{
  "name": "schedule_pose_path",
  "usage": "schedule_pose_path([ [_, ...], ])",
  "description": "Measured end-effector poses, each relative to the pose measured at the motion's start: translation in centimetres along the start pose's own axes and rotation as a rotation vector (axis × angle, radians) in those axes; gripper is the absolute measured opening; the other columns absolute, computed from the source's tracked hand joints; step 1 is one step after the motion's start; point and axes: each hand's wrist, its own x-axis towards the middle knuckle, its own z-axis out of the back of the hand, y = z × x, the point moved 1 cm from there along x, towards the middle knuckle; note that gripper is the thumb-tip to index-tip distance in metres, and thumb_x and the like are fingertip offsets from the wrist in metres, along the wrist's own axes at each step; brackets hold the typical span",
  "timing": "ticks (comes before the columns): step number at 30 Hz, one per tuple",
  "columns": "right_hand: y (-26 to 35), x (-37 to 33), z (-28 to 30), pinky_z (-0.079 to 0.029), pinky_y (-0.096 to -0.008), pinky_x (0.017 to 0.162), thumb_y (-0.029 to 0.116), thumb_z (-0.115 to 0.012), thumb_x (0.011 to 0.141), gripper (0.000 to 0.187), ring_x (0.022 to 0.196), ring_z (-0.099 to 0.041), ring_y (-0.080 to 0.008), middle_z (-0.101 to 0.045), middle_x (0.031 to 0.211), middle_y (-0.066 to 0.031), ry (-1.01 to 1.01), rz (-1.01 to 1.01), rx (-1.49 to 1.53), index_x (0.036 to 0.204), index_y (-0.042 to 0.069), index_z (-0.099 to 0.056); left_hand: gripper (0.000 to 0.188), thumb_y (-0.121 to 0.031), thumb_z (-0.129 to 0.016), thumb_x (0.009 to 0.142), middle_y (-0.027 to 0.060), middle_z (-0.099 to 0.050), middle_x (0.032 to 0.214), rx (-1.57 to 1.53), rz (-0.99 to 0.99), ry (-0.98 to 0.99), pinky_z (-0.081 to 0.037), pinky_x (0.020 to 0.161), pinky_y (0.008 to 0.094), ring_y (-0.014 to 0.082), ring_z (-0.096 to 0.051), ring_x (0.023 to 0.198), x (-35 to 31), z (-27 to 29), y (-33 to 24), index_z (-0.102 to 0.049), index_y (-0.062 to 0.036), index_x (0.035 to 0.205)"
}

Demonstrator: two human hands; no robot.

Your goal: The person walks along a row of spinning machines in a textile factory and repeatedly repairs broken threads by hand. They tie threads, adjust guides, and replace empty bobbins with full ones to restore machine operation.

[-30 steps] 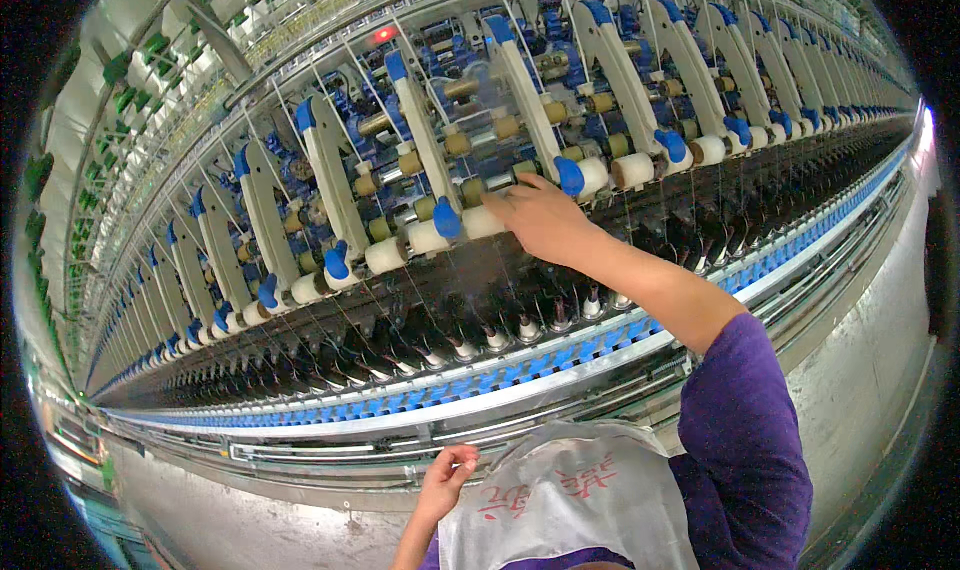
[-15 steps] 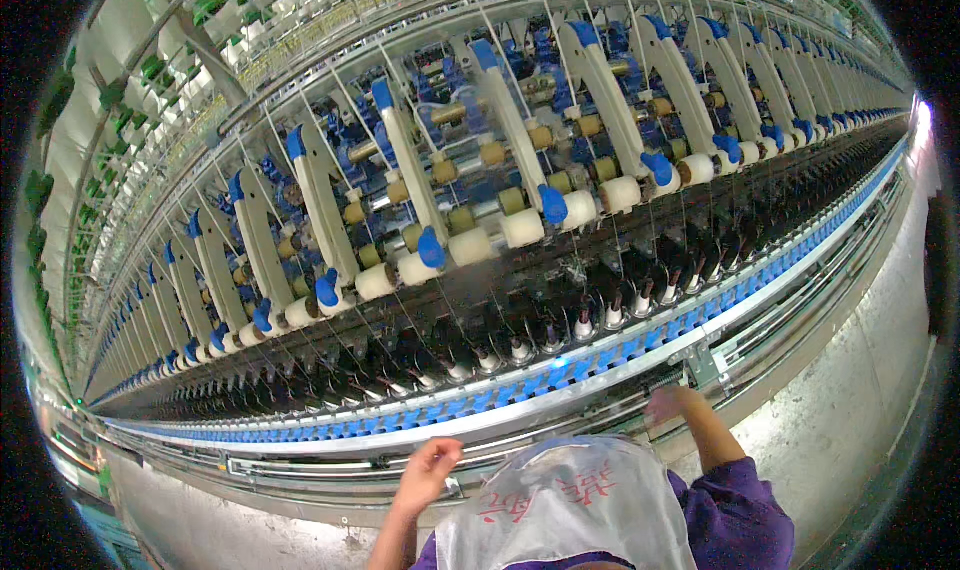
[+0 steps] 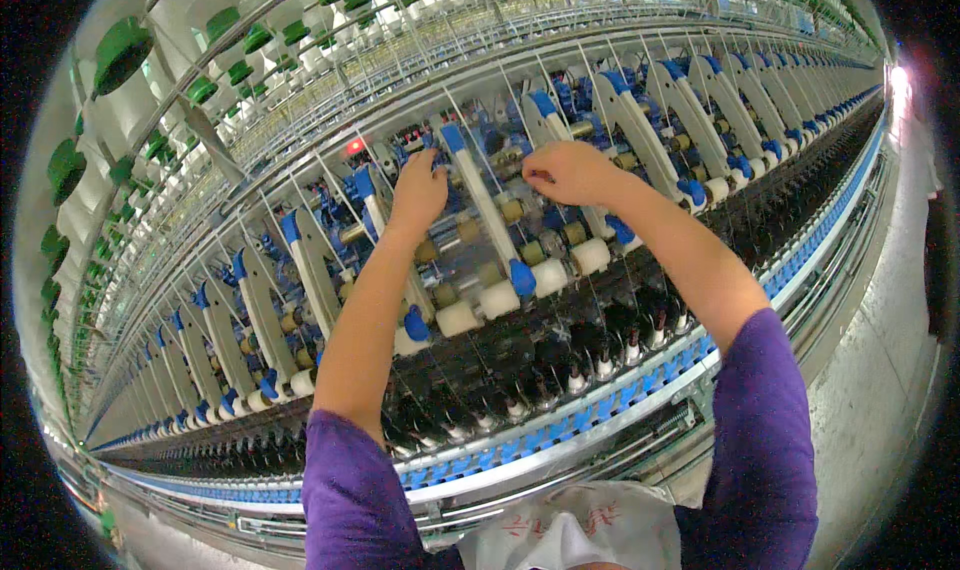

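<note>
Both my arms reach out over a long spinning frame. My left hand (image 3: 420, 192) is over the roller section, left of a pale arm with a blue cap (image 3: 455, 138). Its fingers point away from me and the thumb stands a little apart; I make out nothing in it. On the other side of that arm, my right hand (image 3: 572, 174) is closed, fingers curled against the thumb. Whatever it may hold is too small or hidden to see. Below the hands run white rollers (image 3: 497, 300) and tan rollers (image 3: 468, 230), with a blue knob (image 3: 522, 278) between them.
White bobbins (image 3: 576, 381) stand in a dark row along a blue strip (image 3: 560, 425). Large white packages with green ends (image 3: 124, 56) hang at upper left. A small red light (image 3: 355, 146) glows beside my left hand. Grey floor (image 3: 850, 370) runs along the right.
Both hands have risen from the machine's near edge and moved forward over the rollers. The view has shifted, showing more of the hanging packages. The red light now shows.
</note>
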Motion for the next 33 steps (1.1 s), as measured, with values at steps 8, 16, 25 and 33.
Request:
schedule_pose_path([
  [8, -5.0, 1.7, -4.6, -0.046, -0.0444, 0.061, 0.023, -0.056, 0.076, 0.019, 0.063, -0.058, -0.0332, -0.058, 0.062, -0.0132, 0.077, 0.073, -0.260, 0.067, 0.006, -0.059, 0.034, -0.014, -0.048, 0.078, 0.0243, -0.061, 0.098, 0.157, 0.126, 0.177, -0.047, 0.081, 0.0482, 0.0398, -0.058, 0.092, 5.1, -5.3, 5.7, -0.058, -0.0040, 0.109],
  [16, -4.0, 1.8, -3.6, -0.048, -0.0444, 0.063, 0.022, -0.055, 0.076, 0.020, 0.065, -0.059, -0.0318, -0.059, 0.063, -0.0144, 0.112, 0.005, -0.259, 0.070, 0.005, -0.062, 0.046, -0.008, -0.048, 0.075, 0.0272, -0.054, 0.112, 0.070, 0.066, 0.325, -0.039, 0.093, 0.0466, 0.0419, -0.048, 0.108, 3.3, -3.2, 3.0, -0.046, 0.0017, 0.120],
  [25, -4.2, 1.8, -3.9, -0.048, -0.0446, 0.064, 0.024, -0.054, 0.075, 0.021, 0.068, -0.061, -0.0324, -0.061, 0.068, -0.0148, 0.108, -0.005, -0.266, 0.071, 0.006, -0.062, 0.035, -0.009, -0.051, 0.083, 0.0181, -0.060, 0.104, -0.060, 0.106, 0.896, -0.045, 0.080, 0.0399, 0.0302, -0.058, 0.096, -7.3, 0.6, -1.5, -0.051, -0.0054, 0.118],
  [33, -3.3, 1.8, -3.1, -0.049, -0.0462, 0.070, 0.025, -0.051, 0.076, 0.022, 0.075, -0.062, -0.0342, -0.064, 0.077, -0.0160, 0.153, -0.056, -0.264, 0.082, 0.010, -0.067, 0.051, 0.004, -0.047, 0.076, 0.0201, -0.049, 0.126, -0.126, 0.033, 0.840, -0.034, 0.101, 0.0346, 0.0313, -0.046, 0.118, -8.9, -0.9, -0.6, -0.045, -0.0013, 0.126],
])
